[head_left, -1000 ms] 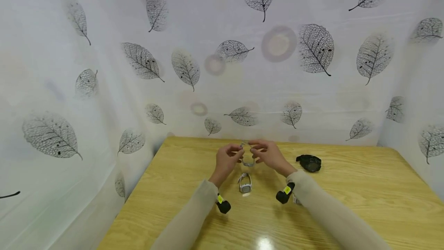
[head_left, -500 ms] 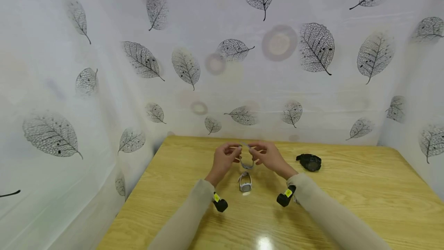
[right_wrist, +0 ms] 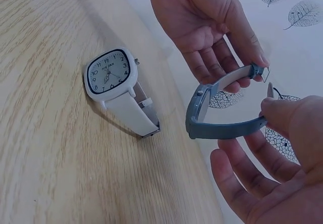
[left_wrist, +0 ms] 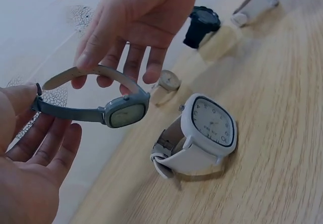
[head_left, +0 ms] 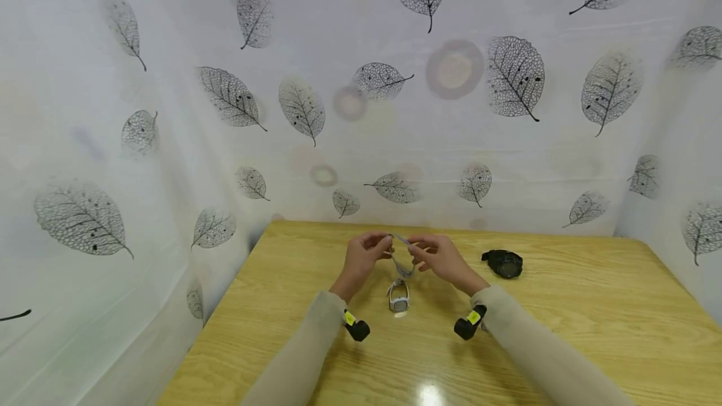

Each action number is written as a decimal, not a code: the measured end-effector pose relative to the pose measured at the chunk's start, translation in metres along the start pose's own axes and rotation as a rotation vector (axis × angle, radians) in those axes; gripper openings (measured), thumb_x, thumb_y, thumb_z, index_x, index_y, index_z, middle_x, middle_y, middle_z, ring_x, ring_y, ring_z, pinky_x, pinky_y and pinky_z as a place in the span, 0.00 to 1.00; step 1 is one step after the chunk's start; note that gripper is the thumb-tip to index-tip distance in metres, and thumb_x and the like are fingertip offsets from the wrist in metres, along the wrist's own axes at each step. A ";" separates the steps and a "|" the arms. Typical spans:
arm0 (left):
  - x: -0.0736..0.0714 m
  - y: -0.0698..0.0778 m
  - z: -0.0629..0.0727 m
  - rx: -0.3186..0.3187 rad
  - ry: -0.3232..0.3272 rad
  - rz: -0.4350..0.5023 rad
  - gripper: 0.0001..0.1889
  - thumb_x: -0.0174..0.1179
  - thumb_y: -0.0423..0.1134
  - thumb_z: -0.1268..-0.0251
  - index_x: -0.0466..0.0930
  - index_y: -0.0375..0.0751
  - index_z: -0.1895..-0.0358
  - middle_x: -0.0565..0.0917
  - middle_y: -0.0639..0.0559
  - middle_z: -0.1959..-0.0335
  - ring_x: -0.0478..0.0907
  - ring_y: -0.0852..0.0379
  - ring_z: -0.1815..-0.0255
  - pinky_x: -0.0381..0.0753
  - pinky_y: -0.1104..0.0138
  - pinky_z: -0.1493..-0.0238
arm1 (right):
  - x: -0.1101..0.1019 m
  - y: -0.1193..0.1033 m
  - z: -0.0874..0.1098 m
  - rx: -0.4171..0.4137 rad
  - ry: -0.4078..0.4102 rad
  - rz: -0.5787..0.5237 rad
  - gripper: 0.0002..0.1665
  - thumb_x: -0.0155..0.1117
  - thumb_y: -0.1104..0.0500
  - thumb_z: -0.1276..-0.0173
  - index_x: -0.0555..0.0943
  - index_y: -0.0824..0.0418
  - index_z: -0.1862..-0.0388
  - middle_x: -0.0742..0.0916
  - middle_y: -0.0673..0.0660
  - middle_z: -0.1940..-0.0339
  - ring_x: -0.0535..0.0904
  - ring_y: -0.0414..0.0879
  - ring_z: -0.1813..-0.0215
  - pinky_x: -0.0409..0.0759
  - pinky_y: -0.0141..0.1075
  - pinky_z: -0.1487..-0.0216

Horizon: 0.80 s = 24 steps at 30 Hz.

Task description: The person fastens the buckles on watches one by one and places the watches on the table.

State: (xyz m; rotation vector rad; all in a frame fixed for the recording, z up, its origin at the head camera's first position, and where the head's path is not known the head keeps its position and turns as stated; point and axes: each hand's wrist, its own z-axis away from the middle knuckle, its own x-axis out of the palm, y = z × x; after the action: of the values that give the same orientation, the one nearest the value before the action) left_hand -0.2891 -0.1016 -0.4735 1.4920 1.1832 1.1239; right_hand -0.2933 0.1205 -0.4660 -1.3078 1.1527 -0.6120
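Note:
A blue-grey wristwatch (left_wrist: 127, 114) with an unfastened strap is held up above the table by both hands. My left hand (head_left: 363, 260) pinches the buckle (right_wrist: 257, 70) end between thumb and fingers. The other strap end, with its holes, is pinched by my right hand (head_left: 441, 257). Between the hands the watch case hangs lower, and the two strap ends stand apart. Just nearer than the hands, a white square-faced wristwatch (right_wrist: 107, 74) rests on the table with its strap looped; neither hand touches it.
On the wooden table (head_left: 570, 306), a black watch (head_left: 506, 264) lies right of the hands. The left wrist view also has a small pale watch (left_wrist: 169, 80) and another white watch (left_wrist: 257, 4). A leaf-print curtain (head_left: 350, 149) stands behind the table.
Both hands have drawn slightly apart, widening the gap between the strap ends. The blue-grey watch's case has dipped a little toward the white watch, which stays put.

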 end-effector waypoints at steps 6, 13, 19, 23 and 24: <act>0.002 0.002 0.002 -0.007 0.045 0.036 0.14 0.66 0.34 0.28 0.83 0.25 0.48 0.86 0.31 0.55 0.86 0.51 0.60 0.88 0.57 0.54 | -0.001 0.004 0.002 0.001 -0.008 -0.003 0.22 0.64 0.55 0.22 0.80 0.64 0.35 0.83 0.74 0.41 0.87 0.61 0.53 0.88 0.51 0.56; 0.007 0.003 0.004 -0.006 0.033 0.019 0.14 0.67 0.33 0.30 0.83 0.25 0.47 0.85 0.28 0.52 0.87 0.49 0.57 0.88 0.55 0.52 | -0.001 -0.019 0.011 -0.001 -0.027 -0.026 0.22 0.63 0.60 0.22 0.79 0.68 0.34 0.82 0.74 0.40 0.84 0.70 0.49 0.86 0.58 0.53; 0.010 0.003 0.007 -0.030 0.002 -0.008 0.14 0.67 0.33 0.30 0.83 0.26 0.47 0.86 0.31 0.54 0.86 0.51 0.59 0.88 0.56 0.54 | -0.001 -0.036 0.019 -0.001 -0.020 -0.025 0.21 0.61 0.63 0.21 0.78 0.71 0.34 0.84 0.74 0.43 0.82 0.74 0.49 0.84 0.63 0.52; 0.010 0.001 0.006 -0.030 -0.012 -0.010 0.14 0.67 0.33 0.29 0.83 0.28 0.47 0.88 0.39 0.58 0.86 0.52 0.60 0.88 0.55 0.54 | -0.001 -0.038 0.021 -0.002 -0.010 -0.021 0.21 0.61 0.63 0.21 0.78 0.71 0.35 0.84 0.74 0.44 0.82 0.74 0.50 0.85 0.62 0.53; 0.011 0.001 0.006 -0.029 -0.016 -0.011 0.14 0.67 0.33 0.29 0.83 0.28 0.47 0.88 0.40 0.58 0.86 0.52 0.60 0.88 0.54 0.54 | -0.001 -0.038 0.020 -0.003 -0.012 -0.019 0.21 0.61 0.63 0.21 0.78 0.72 0.34 0.84 0.74 0.44 0.82 0.74 0.50 0.85 0.62 0.53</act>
State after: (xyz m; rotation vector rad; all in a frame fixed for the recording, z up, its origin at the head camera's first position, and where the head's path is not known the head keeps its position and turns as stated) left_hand -0.2815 -0.0918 -0.4724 1.4683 1.1574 1.1157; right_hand -0.2660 0.1213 -0.4323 -1.3247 1.1333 -0.6159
